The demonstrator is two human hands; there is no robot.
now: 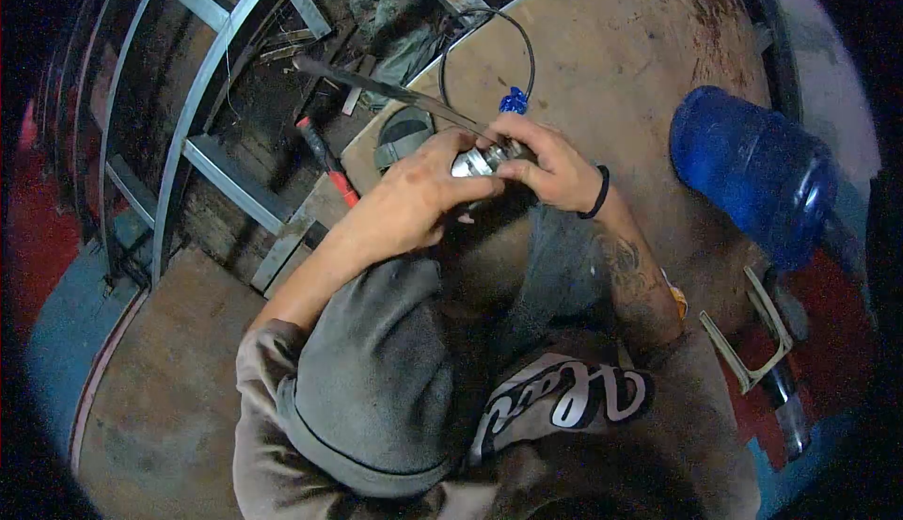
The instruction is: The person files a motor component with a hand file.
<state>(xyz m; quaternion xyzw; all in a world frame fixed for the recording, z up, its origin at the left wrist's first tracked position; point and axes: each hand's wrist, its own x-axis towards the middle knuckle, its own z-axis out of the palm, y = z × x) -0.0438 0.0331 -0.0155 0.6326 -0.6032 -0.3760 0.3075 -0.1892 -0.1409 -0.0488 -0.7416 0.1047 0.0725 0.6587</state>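
Note:
Between my hands, above my lap, is a silvery metal part with a rounded body and a narrower end. My left hand is wrapped round its left side, thumb along the lower edge. With thumb and fingers pinched, my right hand grips the narrower right end. A long thin dark bar runs from beside the part toward the upper left; how it meets the part is hidden by my fingers. Just above my right hand lies a small blue object, near a looped black cable.
Curved metal frames stand at the left, with a red-and-black tool near them. A large blue water bottle lies on the brown board at right. Below it is a pale U-shaped piece. A sandal shows beyond my left hand.

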